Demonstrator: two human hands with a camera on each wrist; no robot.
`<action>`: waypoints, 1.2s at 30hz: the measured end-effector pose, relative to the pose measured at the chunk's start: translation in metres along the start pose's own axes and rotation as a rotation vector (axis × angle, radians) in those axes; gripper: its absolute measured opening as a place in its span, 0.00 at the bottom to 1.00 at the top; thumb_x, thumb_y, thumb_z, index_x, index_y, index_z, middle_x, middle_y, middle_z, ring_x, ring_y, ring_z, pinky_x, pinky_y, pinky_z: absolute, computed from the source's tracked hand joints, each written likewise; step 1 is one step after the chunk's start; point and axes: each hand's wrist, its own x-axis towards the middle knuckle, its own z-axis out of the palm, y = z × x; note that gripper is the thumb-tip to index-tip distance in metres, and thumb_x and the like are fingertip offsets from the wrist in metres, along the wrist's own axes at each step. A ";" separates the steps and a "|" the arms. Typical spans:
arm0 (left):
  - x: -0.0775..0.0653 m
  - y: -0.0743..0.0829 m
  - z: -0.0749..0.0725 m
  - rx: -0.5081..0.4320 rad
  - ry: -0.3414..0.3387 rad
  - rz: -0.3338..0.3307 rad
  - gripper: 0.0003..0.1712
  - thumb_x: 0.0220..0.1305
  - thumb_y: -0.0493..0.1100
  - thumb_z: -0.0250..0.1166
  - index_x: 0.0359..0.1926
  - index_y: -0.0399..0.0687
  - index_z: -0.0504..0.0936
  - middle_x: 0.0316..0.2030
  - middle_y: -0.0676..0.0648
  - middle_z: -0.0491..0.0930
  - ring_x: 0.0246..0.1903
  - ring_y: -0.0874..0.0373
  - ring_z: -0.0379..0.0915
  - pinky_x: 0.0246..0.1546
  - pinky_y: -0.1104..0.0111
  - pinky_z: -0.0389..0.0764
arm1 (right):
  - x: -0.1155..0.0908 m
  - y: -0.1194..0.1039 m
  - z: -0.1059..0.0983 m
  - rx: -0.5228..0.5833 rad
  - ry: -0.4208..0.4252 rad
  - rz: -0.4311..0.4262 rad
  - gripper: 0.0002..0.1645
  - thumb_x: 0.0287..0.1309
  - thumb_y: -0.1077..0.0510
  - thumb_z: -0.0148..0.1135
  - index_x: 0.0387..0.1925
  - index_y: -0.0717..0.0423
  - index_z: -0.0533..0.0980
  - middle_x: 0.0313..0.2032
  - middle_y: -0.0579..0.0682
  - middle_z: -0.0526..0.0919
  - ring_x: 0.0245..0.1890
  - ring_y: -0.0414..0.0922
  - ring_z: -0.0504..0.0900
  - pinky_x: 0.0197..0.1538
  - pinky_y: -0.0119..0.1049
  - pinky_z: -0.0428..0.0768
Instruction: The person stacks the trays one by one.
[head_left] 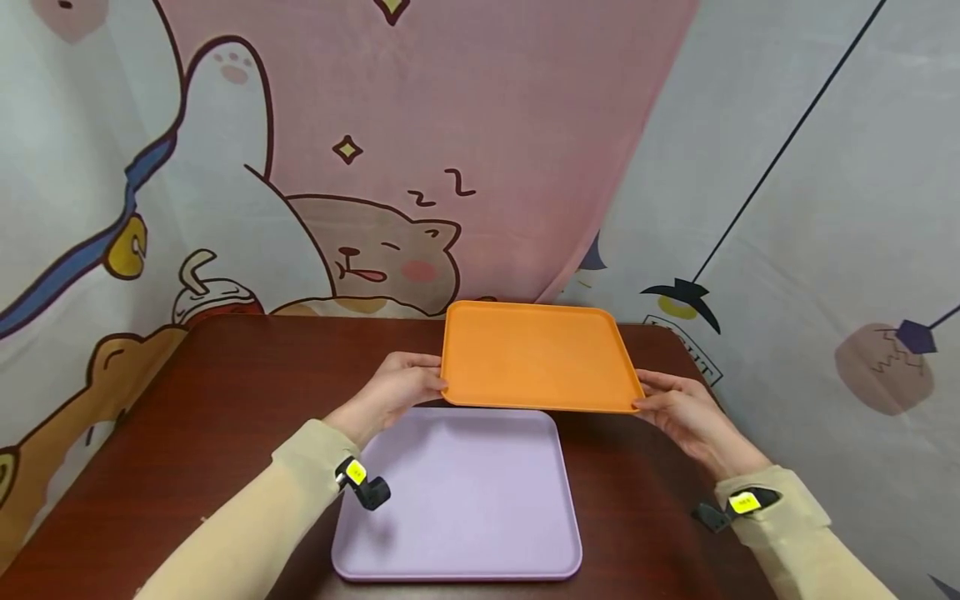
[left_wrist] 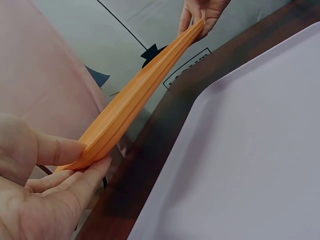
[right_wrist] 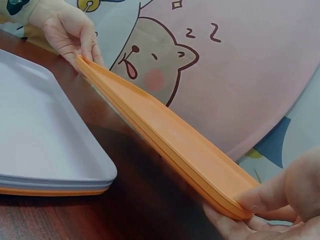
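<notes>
Both hands hold an orange tray (head_left: 536, 354) in the air above the far part of the table, by its two short sides. My left hand (head_left: 401, 385) pinches its left edge, thumb on top and fingers beneath. At the opposite edge my right hand (head_left: 682, 417) grips it the same way. Lines along its side (right_wrist: 165, 150) look like stacked rims; whether it is more than one tray I cannot tell. Nearer to me lies a lilac tray (head_left: 465, 500), apart from both hands. In the right wrist view, an orange rim (right_wrist: 55, 191) shows under the lilac tray (right_wrist: 45, 120).
A dark reddish-brown table (head_left: 225, 400) bears the lilac stack. Behind it hangs a cloth backdrop (head_left: 525, 150) with cartoon animals, which comes down to the table's far edge and along the right side. Small cameras sit on both wrists.
</notes>
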 end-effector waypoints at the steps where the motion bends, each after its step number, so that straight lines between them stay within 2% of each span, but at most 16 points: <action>1: 0.000 0.000 -0.002 0.003 0.000 -0.001 0.28 0.67 0.23 0.63 0.68 0.22 0.71 0.61 0.28 0.77 0.56 0.40 0.81 0.58 0.54 0.82 | 0.000 0.000 0.001 -0.003 -0.005 0.002 0.44 0.68 0.78 0.58 0.79 0.75 0.51 0.56 0.53 0.81 0.52 0.46 0.86 0.58 0.44 0.84; 9: -0.005 -0.001 -0.013 0.006 -0.015 0.000 0.28 0.68 0.23 0.62 0.68 0.20 0.70 0.61 0.27 0.77 0.57 0.40 0.81 0.59 0.54 0.82 | -0.001 -0.003 0.012 -0.029 -0.008 0.000 0.43 0.68 0.78 0.58 0.79 0.75 0.52 0.59 0.56 0.81 0.52 0.46 0.86 0.58 0.44 0.84; 17: -0.007 -0.002 -0.026 -0.042 -0.030 -0.021 0.28 0.71 0.25 0.60 0.69 0.20 0.68 0.62 0.27 0.77 0.55 0.42 0.81 0.59 0.55 0.82 | 0.000 -0.005 0.023 -0.014 -0.017 -0.011 0.43 0.65 0.79 0.59 0.78 0.77 0.54 0.54 0.51 0.84 0.50 0.46 0.87 0.55 0.40 0.86; 22: -0.008 0.001 -0.030 -0.040 -0.049 -0.030 0.26 0.74 0.29 0.62 0.69 0.23 0.71 0.61 0.31 0.79 0.54 0.45 0.83 0.58 0.58 0.83 | -0.001 -0.006 0.026 0.010 -0.029 -0.005 0.44 0.64 0.80 0.59 0.78 0.77 0.53 0.55 0.51 0.84 0.50 0.46 0.87 0.55 0.40 0.86; 30: -0.009 0.004 -0.035 -0.043 -0.053 -0.051 0.27 0.76 0.33 0.64 0.70 0.25 0.70 0.60 0.33 0.79 0.53 0.46 0.83 0.58 0.58 0.83 | -0.002 -0.005 0.027 0.029 -0.103 -0.002 0.47 0.66 0.80 0.57 0.81 0.73 0.48 0.60 0.51 0.81 0.53 0.47 0.86 0.57 0.42 0.85; 36: -0.010 0.005 -0.040 -0.049 -0.056 -0.044 0.28 0.76 0.33 0.64 0.71 0.26 0.70 0.62 0.33 0.79 0.55 0.46 0.82 0.58 0.58 0.83 | -0.002 -0.004 0.030 0.035 -0.159 -0.012 0.49 0.66 0.80 0.56 0.81 0.72 0.46 0.60 0.51 0.82 0.53 0.48 0.86 0.57 0.41 0.85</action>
